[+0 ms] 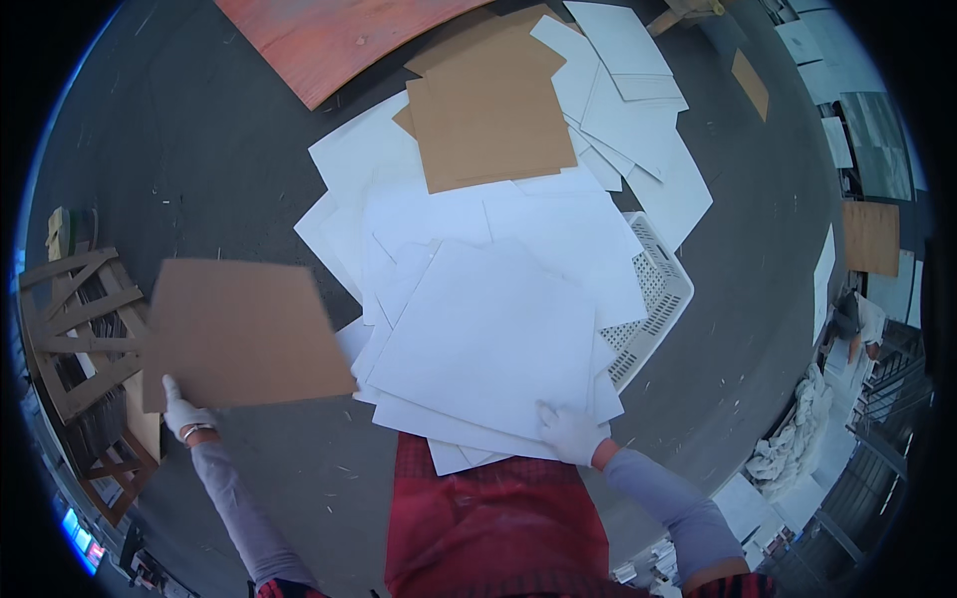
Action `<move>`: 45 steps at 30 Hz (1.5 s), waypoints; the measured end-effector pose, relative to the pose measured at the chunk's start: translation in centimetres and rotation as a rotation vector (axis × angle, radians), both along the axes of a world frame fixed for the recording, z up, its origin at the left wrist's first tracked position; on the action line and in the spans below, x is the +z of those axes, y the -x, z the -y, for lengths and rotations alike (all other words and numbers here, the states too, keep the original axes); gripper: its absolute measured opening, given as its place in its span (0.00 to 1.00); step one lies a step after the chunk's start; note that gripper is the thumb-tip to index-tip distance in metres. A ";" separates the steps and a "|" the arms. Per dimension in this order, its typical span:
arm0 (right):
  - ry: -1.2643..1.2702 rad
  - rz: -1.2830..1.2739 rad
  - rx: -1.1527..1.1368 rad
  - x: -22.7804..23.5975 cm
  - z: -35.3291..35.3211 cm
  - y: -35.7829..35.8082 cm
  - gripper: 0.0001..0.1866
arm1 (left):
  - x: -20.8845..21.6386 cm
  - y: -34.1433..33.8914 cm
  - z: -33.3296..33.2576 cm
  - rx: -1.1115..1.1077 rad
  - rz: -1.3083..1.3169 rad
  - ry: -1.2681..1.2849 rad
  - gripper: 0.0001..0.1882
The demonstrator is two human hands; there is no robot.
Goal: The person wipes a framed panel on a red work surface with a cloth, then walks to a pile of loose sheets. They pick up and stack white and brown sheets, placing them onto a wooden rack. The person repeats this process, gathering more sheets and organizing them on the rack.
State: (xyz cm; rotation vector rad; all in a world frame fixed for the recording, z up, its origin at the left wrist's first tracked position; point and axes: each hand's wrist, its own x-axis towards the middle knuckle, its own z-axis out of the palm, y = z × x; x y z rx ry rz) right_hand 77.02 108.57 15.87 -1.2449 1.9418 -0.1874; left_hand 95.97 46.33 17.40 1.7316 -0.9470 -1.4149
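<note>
My left hand, in a white glove, grips a brown board by its lower left corner. The board is held out to the left, above the floor and beside the pile. My right hand, gloved too, is at the lower right corner of the top white sheet, its fingers over the edge; what lies under the palm is hidden. Several more white sheets spread out unevenly beneath that one. Farther up the pile, brown boards rest on the white sheets.
A white perforated plastic basket shows under the pile's right side. A reddish board is at the far edge. Wooden frames stand on the left. At right, a person is near a heap of white material.
</note>
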 end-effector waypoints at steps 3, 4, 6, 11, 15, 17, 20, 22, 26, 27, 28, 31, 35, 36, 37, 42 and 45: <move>-0.018 0.025 0.048 -0.4 0.3 0.4 0.10 | 7.1 5.4 -2.3 -0.265 0.382 0.442 0.22; -0.060 0.037 0.071 0.2 0.9 0.9 0.10 | 7.4 6.6 -3.6 -0.425 0.349 0.531 0.20; -0.081 0.050 0.071 0.4 0.6 1.0 0.12 | 9.2 13.6 -12.2 -1.046 0.684 1.096 0.17; -0.138 0.107 0.039 0.2 0.4 1.2 0.15 | 6.0 21.1 -33.6 -2.051 0.568 0.975 0.21; -0.033 0.257 -0.169 2.5 -0.5 2.6 0.15 | 0.8 18.0 -44.3 -2.422 0.735 0.841 0.15; 0.188 0.319 -0.385 2.2 -3.5 2.0 0.15 | 0.0 15.2 -46.1 -2.400 0.721 0.931 0.13; 0.101 -0.125 -1.430 1.3 -8.1 -1.4 0.12 | -2.7 11.7 -46.6 -2.462 0.730 0.786 0.18; -0.046 -0.053 -1.908 -0.4 -12.0 -3.9 0.21 | -1.6 12.5 -45.8 -2.592 0.625 0.590 0.26; 0.396 1.081 -2.578 -5.1 -12.3 -9.1 0.39 | 2.0 16.0 -44.2 -2.739 0.655 0.546 0.42; 0.498 1.075 -2.581 -4.8 -9.9 -7.9 0.40 | 1.7 15.8 -43.9 -2.727 0.658 0.553 0.43; 0.602 1.061 -2.589 -4.2 -7.4 -5.8 0.40 | 1.4 15.5 -43.7 -2.721 0.654 0.561 0.44; 1.124 0.985 -2.587 -6.1 -5.2 -2.9 0.36 | 1.2 15.2 -44.3 -2.673 0.724 0.655 0.47; 1.214 0.962 -2.496 -2.4 -1.0 4.8 0.33 | -1.3 15.4 -43.9 -2.313 0.679 0.845 0.43; 1.279 0.955 -2.469 -2.1 0.0 5.9 0.33 | -1.5 16.3 -43.4 -2.222 0.644 0.895 0.42; 1.277 0.978 -2.391 -2.1 0.8 7.3 0.34 | -1.5 17.5 -42.8 -2.195 0.640 0.853 0.41; 1.123 1.302 -2.353 -5.2 3.8 11.9 0.34 | -4.5 23.6 -39.5 -2.150 0.578 0.814 0.44; 1.062 0.979 -2.336 -6.1 5.8 14.4 0.35 | -5.9 28.2 -38.9 -2.206 0.743 0.791 0.45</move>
